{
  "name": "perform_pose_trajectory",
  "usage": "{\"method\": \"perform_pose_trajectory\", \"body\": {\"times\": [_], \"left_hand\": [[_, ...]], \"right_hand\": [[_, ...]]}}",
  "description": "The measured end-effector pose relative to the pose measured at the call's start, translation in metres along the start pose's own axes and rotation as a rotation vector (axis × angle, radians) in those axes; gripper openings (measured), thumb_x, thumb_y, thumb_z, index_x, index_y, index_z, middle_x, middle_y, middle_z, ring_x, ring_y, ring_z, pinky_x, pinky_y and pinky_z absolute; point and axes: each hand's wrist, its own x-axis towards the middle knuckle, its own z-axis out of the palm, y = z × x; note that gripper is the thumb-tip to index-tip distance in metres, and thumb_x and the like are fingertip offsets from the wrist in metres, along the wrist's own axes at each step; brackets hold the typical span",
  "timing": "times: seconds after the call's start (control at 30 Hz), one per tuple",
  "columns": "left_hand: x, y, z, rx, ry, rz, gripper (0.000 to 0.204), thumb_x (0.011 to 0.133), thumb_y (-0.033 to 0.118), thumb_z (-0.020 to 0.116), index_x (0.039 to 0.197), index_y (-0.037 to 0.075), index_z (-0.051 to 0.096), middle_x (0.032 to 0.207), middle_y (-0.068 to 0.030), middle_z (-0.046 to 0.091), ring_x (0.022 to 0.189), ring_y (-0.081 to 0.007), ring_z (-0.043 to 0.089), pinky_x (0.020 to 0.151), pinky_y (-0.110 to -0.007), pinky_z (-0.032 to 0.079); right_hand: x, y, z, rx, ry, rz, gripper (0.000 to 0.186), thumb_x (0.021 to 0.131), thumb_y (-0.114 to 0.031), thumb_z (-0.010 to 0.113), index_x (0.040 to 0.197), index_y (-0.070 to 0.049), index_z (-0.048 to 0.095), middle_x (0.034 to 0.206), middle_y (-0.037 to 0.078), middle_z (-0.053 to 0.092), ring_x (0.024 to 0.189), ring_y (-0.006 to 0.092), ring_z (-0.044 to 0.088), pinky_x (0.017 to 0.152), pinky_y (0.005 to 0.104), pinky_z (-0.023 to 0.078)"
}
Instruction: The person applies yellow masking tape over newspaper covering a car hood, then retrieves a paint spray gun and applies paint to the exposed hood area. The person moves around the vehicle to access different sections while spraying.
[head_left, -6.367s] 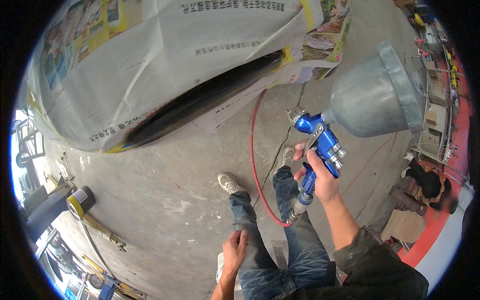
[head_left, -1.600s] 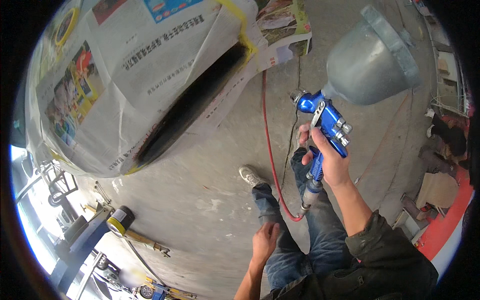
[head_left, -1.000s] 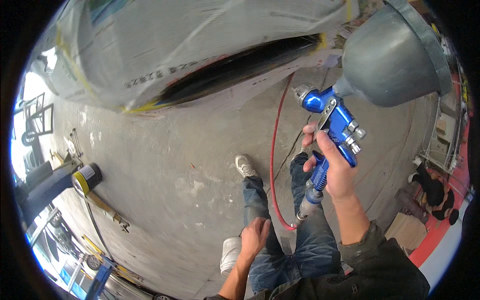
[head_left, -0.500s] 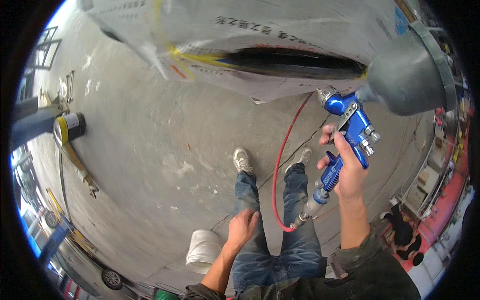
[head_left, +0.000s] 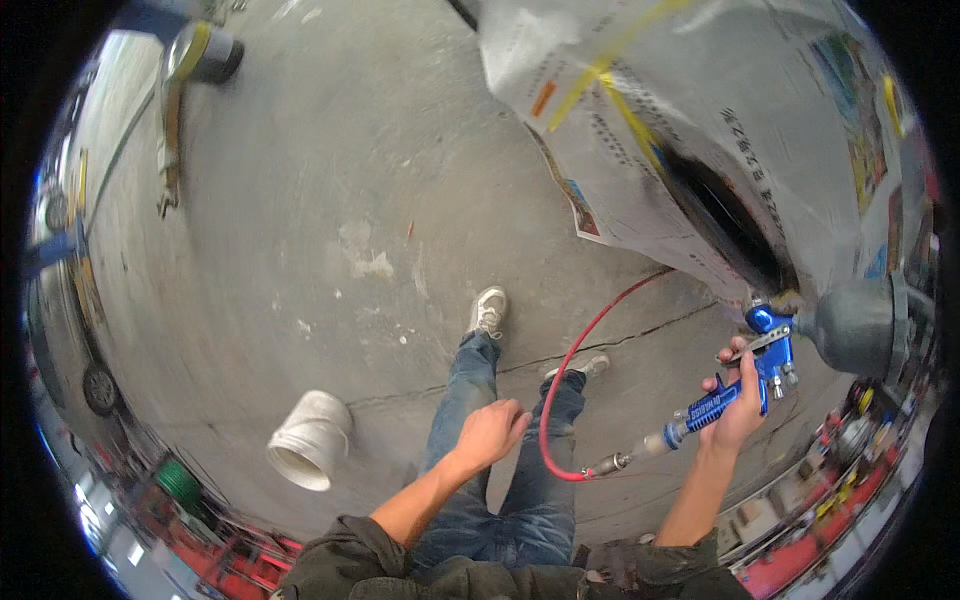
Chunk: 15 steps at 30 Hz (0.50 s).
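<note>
My right hand (head_left: 738, 405) is wrapped round the blue handle of a spray gun (head_left: 711, 404), fingers at the trigger. A dark grey paint cup (head_left: 855, 327) is fixed at the gun's head, and a red air hose (head_left: 548, 428) joins the bottom of the handle. The nozzle end is close to the lower end of a glossy black strip (head_left: 735, 215), framed by masking paper (head_left: 640, 215) and yellow tape (head_left: 632, 112). My left hand (head_left: 492, 432) hangs over my legs with its fingers curled in, and nothing shows in it.
A white bucket (head_left: 312, 435) lies tipped on the concrete floor (head_left: 390, 330) at the left. Farther off is a can with a yellow band (head_left: 203, 53) beside a metal lift arm (head_left: 168, 150). Cluttered red shelving (head_left: 800, 560) runs along the right.
The view has turned to the right, and the masked panel now lies at the upper right. The spray gun has moved right and down in the picture, still in my right hand.
</note>
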Motion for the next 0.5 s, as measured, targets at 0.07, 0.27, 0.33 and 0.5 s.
{"method": "perform_pose_trajectory", "body": {"times": [0.07,0.27,0.33,0.5], "left_hand": [[0.000,0.001,0.003,-0.013,0.022,-0.015,0.028,0.096,0.030,0.059,0.092,0.002,0.063,0.091,-0.0190,0.066,0.089,-0.0407,0.065,0.075,-0.050,0.051],[-0.009,-0.002,0.010,-0.126,0.082,-0.028,0.030,0.096,0.031,0.059,0.092,0.002,0.062,0.090,-0.0196,0.066,0.087,-0.0415,0.064,0.074,-0.051,0.051],[-0.011,-0.006,0.011,-0.144,0.103,-0.026,0.030,0.096,0.032,0.059,0.091,0.002,0.062,0.090,-0.0198,0.066,0.087,-0.0417,0.064,0.074,-0.051,0.051],[-0.018,-0.014,0.008,-0.174,0.115,-0.052,0.030,0.096,0.031,0.059,0.091,0.001,0.062,0.090,-0.0201,0.066,0.087,-0.0416,0.064,0.074,-0.051,0.051]], "right_hand": [[0.000,0.000,0.002,-0.004,-0.035,-0.007,0.026,0.102,-0.019,0.053,0.125,-0.008,0.056,0.116,0.003,0.065,0.097,0.0103,0.058,0.053,0.0236,0.049],[-0.008,-0.007,0.011,-0.017,-0.136,-0.020,0.026,0.102,-0.020,0.053,0.126,-0.009,0.055,0.115,0.003,0.064,0.097,0.0099,0.058,0.054,0.0233,0.048],[-0.009,-0.007,0.011,-0.074,-0.113,-0.025,0.026,0.103,-0.020,0.053,0.125,-0.009,0.056,0.115,0.003,0.064,0.097,0.0096,0.058,0.054,0.0232,0.047],[-0.011,-0.006,0.011,-0.100,-0.095,-0.009,0.025,0.103,-0.021,0.053,0.125,-0.009,0.056,0.115,0.003,0.064,0.096,0.0090,0.059,0.054,0.0230,0.047]]}}
